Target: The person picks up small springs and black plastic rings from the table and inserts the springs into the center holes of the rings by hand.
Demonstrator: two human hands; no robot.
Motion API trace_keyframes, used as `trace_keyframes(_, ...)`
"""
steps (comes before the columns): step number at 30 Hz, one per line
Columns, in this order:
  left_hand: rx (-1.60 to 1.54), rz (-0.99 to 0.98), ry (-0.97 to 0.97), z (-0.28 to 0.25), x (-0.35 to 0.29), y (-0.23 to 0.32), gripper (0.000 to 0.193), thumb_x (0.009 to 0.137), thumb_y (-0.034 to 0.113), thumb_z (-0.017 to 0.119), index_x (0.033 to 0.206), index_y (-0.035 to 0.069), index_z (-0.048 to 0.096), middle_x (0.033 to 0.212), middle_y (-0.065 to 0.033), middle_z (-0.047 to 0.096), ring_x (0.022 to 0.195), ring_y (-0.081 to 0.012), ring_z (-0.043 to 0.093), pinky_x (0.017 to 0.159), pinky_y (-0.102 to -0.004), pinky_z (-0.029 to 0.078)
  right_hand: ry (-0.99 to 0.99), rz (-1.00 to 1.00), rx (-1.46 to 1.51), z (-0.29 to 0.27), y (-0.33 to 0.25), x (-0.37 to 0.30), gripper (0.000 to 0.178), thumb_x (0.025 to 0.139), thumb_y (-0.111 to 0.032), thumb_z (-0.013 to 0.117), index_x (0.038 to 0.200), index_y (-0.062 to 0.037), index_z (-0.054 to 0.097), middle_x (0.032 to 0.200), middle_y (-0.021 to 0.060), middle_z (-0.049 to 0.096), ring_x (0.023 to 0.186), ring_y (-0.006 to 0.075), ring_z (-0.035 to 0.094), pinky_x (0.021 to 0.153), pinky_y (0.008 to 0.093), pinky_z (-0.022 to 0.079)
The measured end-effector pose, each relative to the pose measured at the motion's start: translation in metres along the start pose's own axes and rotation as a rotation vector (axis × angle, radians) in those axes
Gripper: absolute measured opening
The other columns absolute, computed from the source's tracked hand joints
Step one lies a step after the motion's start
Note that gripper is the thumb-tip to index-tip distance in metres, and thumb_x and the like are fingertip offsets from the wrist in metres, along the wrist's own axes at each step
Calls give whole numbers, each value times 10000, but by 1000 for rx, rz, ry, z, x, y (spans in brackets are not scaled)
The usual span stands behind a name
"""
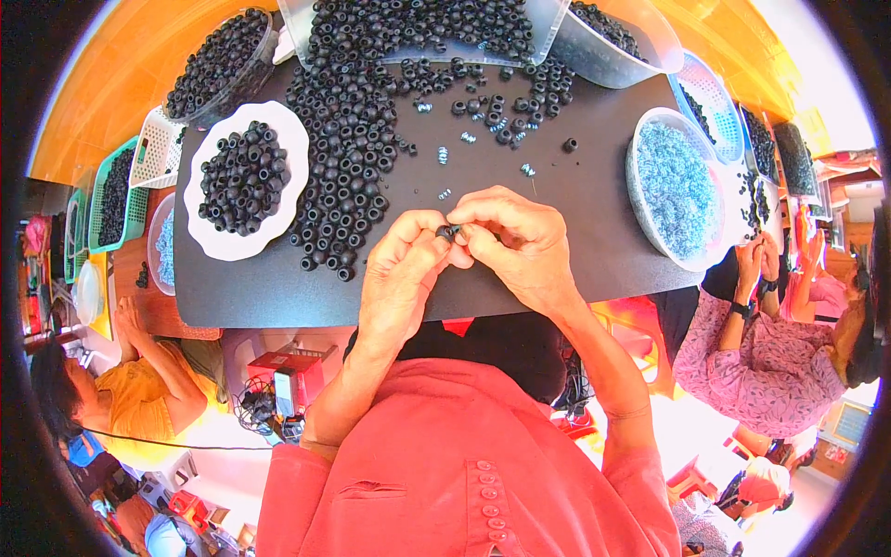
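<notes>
Above the near edge of the dark table point(594, 251), my two hands meet around one small black hollow round piece point(447, 231). My left hand point(401, 274) pinches it between thumb and fingertips. Close against it, my right hand point(522, 243) is closed too, thumb to fingers; whatever it grips is hidden by the fingertips. Just beyond my hands lie several small metal springs point(443, 155). A large heap of similar black pieces point(339, 158) spreads to the left, and one loose black piece point(570, 145) sits apart on the right.
A white scalloped plate point(206, 227) heaped with black pieces stands left. On the right is a round bowl point(650, 243) full of springs. At the far edge, a clear bin point(549, 37) spills black pieces. Co-workers sit left point(139, 390) and right point(752, 362).
</notes>
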State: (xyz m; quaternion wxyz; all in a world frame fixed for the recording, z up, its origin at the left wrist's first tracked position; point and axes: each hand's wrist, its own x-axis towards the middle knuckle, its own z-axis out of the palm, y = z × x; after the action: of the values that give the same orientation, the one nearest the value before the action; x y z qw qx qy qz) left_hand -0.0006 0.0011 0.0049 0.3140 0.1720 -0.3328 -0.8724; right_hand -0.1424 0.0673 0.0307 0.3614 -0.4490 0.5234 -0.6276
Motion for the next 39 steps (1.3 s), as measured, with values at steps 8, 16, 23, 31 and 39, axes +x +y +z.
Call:
trace_keyframes(8, 20, 8, 39, 2, -1, -1, 165, 925, 29, 490, 1079, -7, 538, 888, -69, 629, 859, -148, 620, 859, -305, 472, -19, -51, -152, 2, -4, 4, 142, 813, 61, 613, 937, 16, 665, 911, 89, 651, 676, 110, 641, 619, 236, 521)
trace_keyframes(16, 88, 29, 55, 7, -2, -1, 159, 922, 0, 503, 1078, -9, 536, 876, -43, 622, 852, -117, 603, 806, -250, 473, 123, -39, -105, 12, 2, -6, 132, 801, 54, 636, 925, 13, 659, 877, 78, 649, 701, 106, 628, 627, 236, 511)
trace_keyframes(23, 213, 53, 116, -1, -2, -8, 119, 919, 10, 546, 1034, 43, 548, 774, 79, 447, 714, -12, 417, 652, -163, 351, 165, -70, -195, 13, 8, -10, 114, 788, 25, 666, 897, -3, 651, 864, 64, 650, 742, 101, 621, 675, 243, 500)
trace_keyframes(31, 163, 6, 97, -1, -2, -4, 144, 925, 14, 514, 1063, 42, 546, 799, 70, 464, 738, -25, 443, 687, -178, 386, 101, -48, -171, 11, 9, -8, 222, 782, 27, 658, 997, -28, 668, 909, 68, 642, 769, 106, 607, 704, 250, 495)
trace_keyframes(39, -34, -8, 16, -4, 1, -1, 189, 936, 32, 461, 1094, -17, 552, 1052, -113, 611, 987, -167, 581, 895, -319, 463, 42, -240, -390, 12, 13, -6, 355, 715, 82, 682, 1054, -18, 646, 1014, 65, 584, 784, 108, 573, 703, 234, 499)
